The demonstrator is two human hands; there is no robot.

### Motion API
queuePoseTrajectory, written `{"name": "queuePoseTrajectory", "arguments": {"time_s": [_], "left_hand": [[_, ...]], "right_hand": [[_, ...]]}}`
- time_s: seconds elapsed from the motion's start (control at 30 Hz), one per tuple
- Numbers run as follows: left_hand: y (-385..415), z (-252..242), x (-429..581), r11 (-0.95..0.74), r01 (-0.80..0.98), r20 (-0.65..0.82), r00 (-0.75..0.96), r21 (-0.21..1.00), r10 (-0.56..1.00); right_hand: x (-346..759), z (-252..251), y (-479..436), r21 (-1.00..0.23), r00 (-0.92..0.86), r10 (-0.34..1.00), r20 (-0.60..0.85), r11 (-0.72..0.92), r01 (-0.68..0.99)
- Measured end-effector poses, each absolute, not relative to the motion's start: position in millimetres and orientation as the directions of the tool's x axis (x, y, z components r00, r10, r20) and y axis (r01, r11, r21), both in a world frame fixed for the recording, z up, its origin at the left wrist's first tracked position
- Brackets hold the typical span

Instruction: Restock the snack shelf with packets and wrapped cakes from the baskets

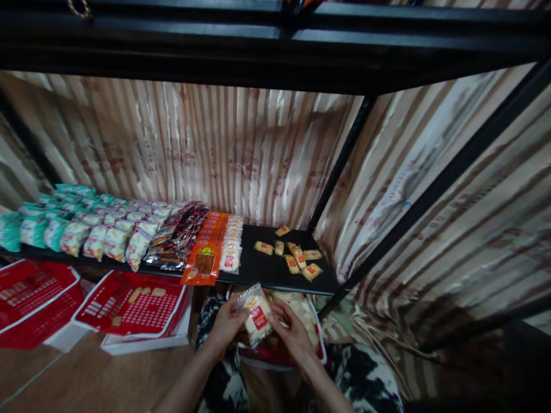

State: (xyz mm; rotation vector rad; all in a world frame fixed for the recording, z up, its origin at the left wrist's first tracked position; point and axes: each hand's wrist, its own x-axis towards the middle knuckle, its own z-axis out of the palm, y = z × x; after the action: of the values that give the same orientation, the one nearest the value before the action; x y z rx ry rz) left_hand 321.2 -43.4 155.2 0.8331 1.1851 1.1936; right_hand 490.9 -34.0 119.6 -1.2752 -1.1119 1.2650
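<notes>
Both my hands hold one clear plastic snack packet (256, 315) with a red label, just below the front edge of a black shelf (267, 269). My left hand (228, 324) pinches its left side and my right hand (291, 330) grips its right side. Under the packet sits an open red and white box (318, 344) with more packets in it. On the shelf's right part lie several small yellow snack packets (297, 255), loose and scattered. A row of the same clear packets (231, 244) lies stacked left of them.
Further left the shelf carries orange packets (206, 249), dark packets (178, 238), white-and-yellow bags (107, 232) and teal bags (38, 221). Red and white boxes (129, 304) lie on the wooden floor. A black frame post (340, 163) and striped curtain (224, 149) stand behind.
</notes>
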Motion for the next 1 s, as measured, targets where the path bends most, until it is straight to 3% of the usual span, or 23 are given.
{"name": "queuePoseTrajectory", "arguments": {"time_s": [0.17,0.33,0.53,0.77,1.0], "left_hand": [[-17,153,309,0.197,-0.204,-0.192,0.045,0.959,0.980],[11,130,302,0.175,-0.173,-0.197,-0.118,0.969,0.973],[42,119,288,0.113,0.024,-0.098,-0.341,0.993,0.935],[65,112,278,0.102,0.298,0.017,-0.369,0.949,0.929],[80,74,273,-0.032,0.626,0.289,-0.313,0.779,0.905]], "right_hand": [[482,127,-9,-0.991,-0.150,0.980,-0.133,-0.132,0.015],[463,121,18,-0.991,-0.200,0.971,-0.132,-0.137,-0.009],[441,105,56,-0.983,-0.135,0.979,-0.153,-0.136,0.123],[411,98,95,-0.951,-0.045,0.995,-0.094,-0.076,0.300],[395,96,114,-0.824,-0.019,0.994,-0.110,-0.080,0.561]]}}
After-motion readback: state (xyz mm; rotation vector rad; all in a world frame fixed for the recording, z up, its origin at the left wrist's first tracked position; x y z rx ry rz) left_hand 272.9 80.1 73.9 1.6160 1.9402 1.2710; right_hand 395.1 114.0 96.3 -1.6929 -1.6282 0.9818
